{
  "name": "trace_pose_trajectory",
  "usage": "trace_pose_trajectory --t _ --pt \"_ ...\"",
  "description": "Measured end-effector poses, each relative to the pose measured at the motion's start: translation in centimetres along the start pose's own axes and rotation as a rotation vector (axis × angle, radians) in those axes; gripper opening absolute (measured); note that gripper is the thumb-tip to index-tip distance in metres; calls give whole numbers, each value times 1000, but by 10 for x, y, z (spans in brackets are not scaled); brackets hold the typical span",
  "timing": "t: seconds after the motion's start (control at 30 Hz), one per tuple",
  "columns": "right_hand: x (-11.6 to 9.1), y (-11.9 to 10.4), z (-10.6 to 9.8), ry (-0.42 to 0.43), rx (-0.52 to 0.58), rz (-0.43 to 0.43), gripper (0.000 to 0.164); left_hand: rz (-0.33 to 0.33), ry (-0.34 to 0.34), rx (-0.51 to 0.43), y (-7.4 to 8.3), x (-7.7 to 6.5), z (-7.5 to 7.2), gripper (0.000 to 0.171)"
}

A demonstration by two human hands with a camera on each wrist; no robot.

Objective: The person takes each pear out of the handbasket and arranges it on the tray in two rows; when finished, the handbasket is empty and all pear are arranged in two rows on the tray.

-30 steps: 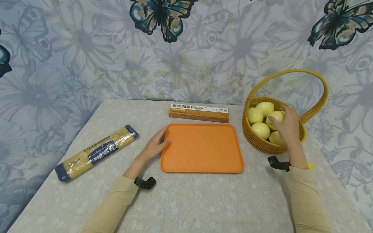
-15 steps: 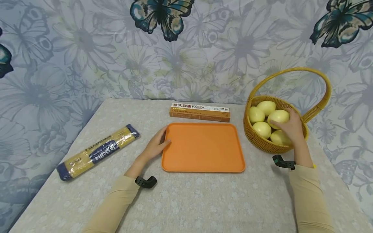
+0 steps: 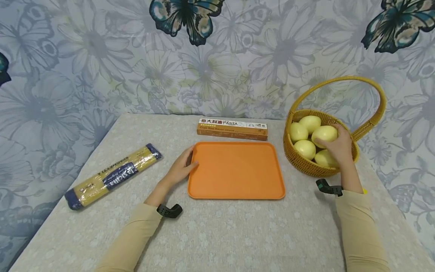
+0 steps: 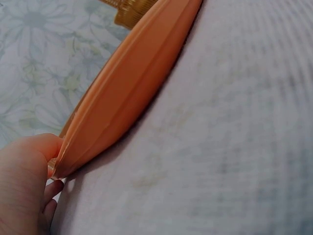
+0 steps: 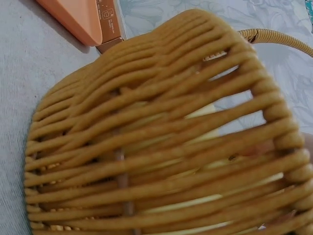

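Observation:
In the head view, my left hand [image 3: 180,165] grips the left rim of an orange tray [image 3: 236,170]. The left wrist view puts my thumb [image 4: 46,145] on the rim, with fingers at its underside. At the right, my right hand [image 3: 340,146] reaches into a wicker basket [image 3: 307,169] and holds a smooth, pale yellow-green fruit [image 3: 324,136] between thumb and fingers. Several similar fruits [image 3: 304,149] lie around it. The basket's woven side [image 5: 146,132] fills most of the right wrist view and hides nearly all of that hand.
A brown and white pasta box [image 3: 232,129] lies just behind the tray. At the left, a yellow and blue spaghetti packet [image 3: 113,176] lies slanted on the cloth-covered table [image 3: 238,238]. The basket's tall handle [image 3: 340,79] arches above its right side. A floral backdrop [image 3: 136,75] stands behind.
My right hand has settled round the fruit, shifting slightly right, and more of the fruit's top shows now. My left hand stays at the tray's rim.

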State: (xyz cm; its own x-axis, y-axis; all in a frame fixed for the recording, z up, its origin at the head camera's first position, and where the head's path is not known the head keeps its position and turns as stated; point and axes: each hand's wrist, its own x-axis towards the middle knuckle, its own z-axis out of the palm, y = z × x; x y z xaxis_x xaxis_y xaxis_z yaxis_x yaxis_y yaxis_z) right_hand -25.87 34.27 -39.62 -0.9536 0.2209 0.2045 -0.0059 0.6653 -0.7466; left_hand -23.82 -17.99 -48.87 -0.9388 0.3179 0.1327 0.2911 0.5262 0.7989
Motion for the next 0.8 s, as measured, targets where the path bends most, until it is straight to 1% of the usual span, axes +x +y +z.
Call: trace_pose_trajectory --t 0.17,0.3,0.4,0.53,0.6,0.67,0.7,0.8 --pt "-2 -9 -2 39 42 30 82 -10 0 5 0 1 0 67" --pt "-7 -22 -3 46 67 35 83 -10 6 5 1 1 0 66" --pt "-13 -38 -4 41 83 37 83 -1 6 -3 1 0 0 66" --pt "-25 -64 0 52 103 31 80 6 1 -19 1 0 -1 66" --pt "-32 -78 5 50 121 16 79 9 6 -26 0 1 -1 66" --pt "-38 -90 14 25 142 -4 79 13 10 -31 0 1 -2 65" --pt "-41 -96 19 7 145 -17 79 17 11 -30 0 1 -2 65" --pt "-49 -107 41 -81 161 -58 80 19 18 -35 -1 0 -2 64"
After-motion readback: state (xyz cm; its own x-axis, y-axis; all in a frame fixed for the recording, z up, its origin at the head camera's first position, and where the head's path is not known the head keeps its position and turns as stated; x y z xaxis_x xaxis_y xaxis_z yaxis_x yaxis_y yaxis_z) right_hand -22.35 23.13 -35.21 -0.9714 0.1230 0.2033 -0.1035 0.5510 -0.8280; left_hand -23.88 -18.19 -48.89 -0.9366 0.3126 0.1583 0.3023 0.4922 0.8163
